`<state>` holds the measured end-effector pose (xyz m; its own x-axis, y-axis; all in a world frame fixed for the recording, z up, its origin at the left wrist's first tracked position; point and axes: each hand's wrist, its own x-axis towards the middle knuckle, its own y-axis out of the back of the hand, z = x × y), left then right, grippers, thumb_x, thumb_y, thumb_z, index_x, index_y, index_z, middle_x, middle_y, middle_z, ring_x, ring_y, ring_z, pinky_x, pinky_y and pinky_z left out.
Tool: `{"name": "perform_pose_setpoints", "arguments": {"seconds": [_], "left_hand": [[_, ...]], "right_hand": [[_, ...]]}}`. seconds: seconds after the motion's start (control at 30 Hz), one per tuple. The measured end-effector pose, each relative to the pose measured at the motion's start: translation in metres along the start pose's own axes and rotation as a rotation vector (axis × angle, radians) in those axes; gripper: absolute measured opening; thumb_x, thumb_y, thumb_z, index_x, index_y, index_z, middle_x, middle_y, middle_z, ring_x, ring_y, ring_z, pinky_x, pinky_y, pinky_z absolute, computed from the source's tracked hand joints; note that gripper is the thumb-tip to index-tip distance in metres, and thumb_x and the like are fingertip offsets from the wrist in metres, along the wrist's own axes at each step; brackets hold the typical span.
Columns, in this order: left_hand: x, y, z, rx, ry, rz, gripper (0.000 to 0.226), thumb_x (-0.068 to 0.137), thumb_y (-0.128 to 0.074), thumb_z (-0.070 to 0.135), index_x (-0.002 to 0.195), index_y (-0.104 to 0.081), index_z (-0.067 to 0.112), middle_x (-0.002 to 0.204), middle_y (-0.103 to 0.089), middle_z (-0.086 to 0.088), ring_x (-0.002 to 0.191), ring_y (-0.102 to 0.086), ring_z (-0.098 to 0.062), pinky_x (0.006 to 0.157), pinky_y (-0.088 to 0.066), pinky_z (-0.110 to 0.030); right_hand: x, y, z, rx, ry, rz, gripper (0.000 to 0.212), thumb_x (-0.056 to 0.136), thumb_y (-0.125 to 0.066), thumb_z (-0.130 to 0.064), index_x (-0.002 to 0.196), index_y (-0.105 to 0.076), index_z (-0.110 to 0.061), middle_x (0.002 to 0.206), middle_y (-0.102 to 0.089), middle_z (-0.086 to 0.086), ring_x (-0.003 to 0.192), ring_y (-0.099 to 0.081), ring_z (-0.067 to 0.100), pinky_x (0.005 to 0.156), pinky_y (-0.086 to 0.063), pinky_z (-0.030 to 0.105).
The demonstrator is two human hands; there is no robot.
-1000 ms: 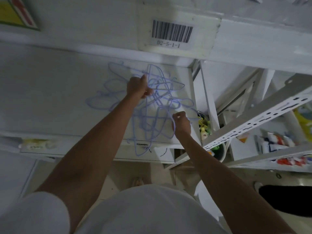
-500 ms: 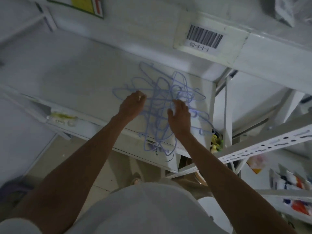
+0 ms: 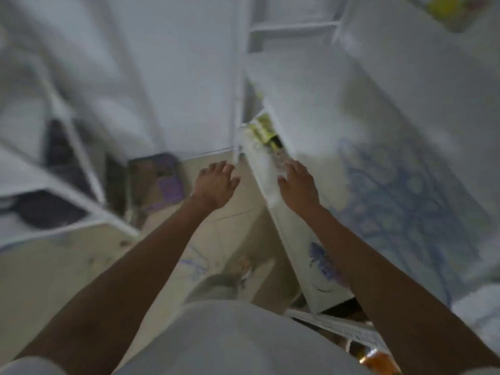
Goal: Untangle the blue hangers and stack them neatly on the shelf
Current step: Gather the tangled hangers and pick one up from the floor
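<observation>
The frame is blurred by head motion. A tangle of thin blue hangers (image 3: 400,201) lies on the white shelf (image 3: 319,104) at the right. My right hand (image 3: 297,185) hovers at the shelf's front edge, left of the tangle, fingers spread and holding nothing. My left hand (image 3: 216,182) is off the shelf, out over the floor, fingers apart and empty. One blue hanger (image 3: 194,262) seems to lie on the floor between my arms.
Another white rack (image 3: 65,147) stands at the left with dark items on it. A purple box (image 3: 167,182) sits on the floor beyond my left hand. Yellow-labelled items (image 3: 263,131) sit under the shelf edge. Pale floor (image 3: 54,272) spreads at lower left.
My view has swung sharply left, so the shelf and tangle now sit at the right. Both hands have come off the hangers and moved left of the pile, open.
</observation>
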<state>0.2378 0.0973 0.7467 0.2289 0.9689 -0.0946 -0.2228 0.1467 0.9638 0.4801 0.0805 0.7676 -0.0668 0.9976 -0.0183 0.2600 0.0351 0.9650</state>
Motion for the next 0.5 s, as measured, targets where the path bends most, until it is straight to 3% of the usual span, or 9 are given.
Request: {"name": "perform_pose_setpoints", "arguments": {"seconds": [0.17, 0.37, 0.5], "left_hand": [[-0.165, -0.031, -0.096, -0.003, 0.358, -0.149, 0.051, 0.102, -0.033, 0.052, 0.138, -0.048, 0.02, 0.151, -0.045, -0.008, 0.135, -0.045, -0.031, 0.106, -0.039, -0.045], [-0.334, -0.062, -0.183, -0.097, 0.804, -0.28, 0.056, 0.103, -0.028, 0.053, 0.145, -0.042, 0.019, 0.153, -0.042, -0.006, 0.136, -0.043, -0.031, 0.108, -0.038, -0.047], [-0.352, -0.072, -0.23, -0.134, 0.84, -0.337, 0.052, 0.103, -0.028, 0.048, 0.145, -0.041, 0.018, 0.152, -0.042, -0.007, 0.136, -0.043, -0.031, 0.109, -0.038, -0.05]], "right_hand": [[-0.005, -0.079, -0.124, 0.011, 0.275, -0.368, 0.056, 0.105, -0.041, -0.03, 0.155, -0.037, -0.005, 0.165, -0.031, 0.013, 0.152, -0.026, 0.026, 0.123, -0.024, 0.038], [-0.049, -0.161, -0.245, -0.058, 0.512, -0.718, 0.052, 0.105, -0.038, -0.032, 0.151, -0.04, -0.007, 0.164, -0.03, 0.01, 0.149, -0.03, 0.028, 0.118, -0.032, 0.044], [-0.053, -0.212, -0.293, -0.072, 0.522, -0.862, 0.051, 0.107, -0.033, -0.033, 0.151, -0.039, -0.007, 0.163, -0.031, 0.008, 0.148, -0.031, 0.027, 0.118, -0.032, 0.045]]}}
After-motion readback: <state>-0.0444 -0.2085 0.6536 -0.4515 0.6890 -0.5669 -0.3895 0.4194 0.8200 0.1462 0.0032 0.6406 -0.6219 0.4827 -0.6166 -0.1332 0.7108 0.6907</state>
